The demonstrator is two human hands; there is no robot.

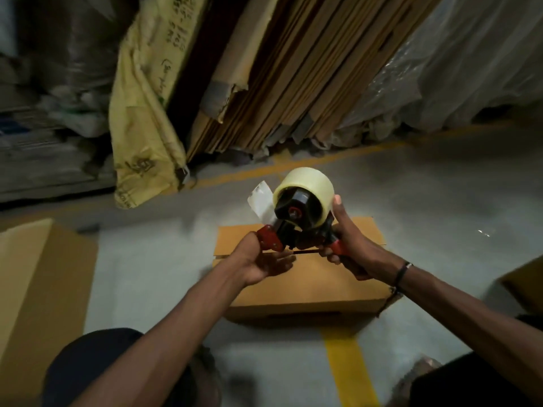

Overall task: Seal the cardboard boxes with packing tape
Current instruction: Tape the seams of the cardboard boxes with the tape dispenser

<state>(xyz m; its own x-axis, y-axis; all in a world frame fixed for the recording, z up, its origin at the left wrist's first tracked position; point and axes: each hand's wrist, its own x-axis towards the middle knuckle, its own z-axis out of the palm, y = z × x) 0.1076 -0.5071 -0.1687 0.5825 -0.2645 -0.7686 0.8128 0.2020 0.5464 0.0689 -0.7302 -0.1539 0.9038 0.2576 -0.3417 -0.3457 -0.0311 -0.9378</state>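
A closed brown cardboard box (pixel 305 277) sits on the grey floor in front of me, its two top flaps meeting at a dark seam. Above it I hold a red and black tape dispenser (pixel 291 230) carrying a roll of clear packing tape (pixel 305 186). My right hand (pixel 348 245) grips the dispenser's red handle. My left hand (pixel 261 259) touches the red front end with its thumb, the other fingers straight and spread below. A loose flap of tape (pixel 261 201) sticks up at the dispenser's left.
Another cardboard box (pixel 35 277) stands at the left, and a box corner (pixel 526 283) shows at the right edge. Flattened cartons (pixel 293 69), a yellow sack (pixel 141 113) and plastic-wrapped goods (pixel 470 60) lean behind. Yellow floor lines (pixel 349 368) run under the box.
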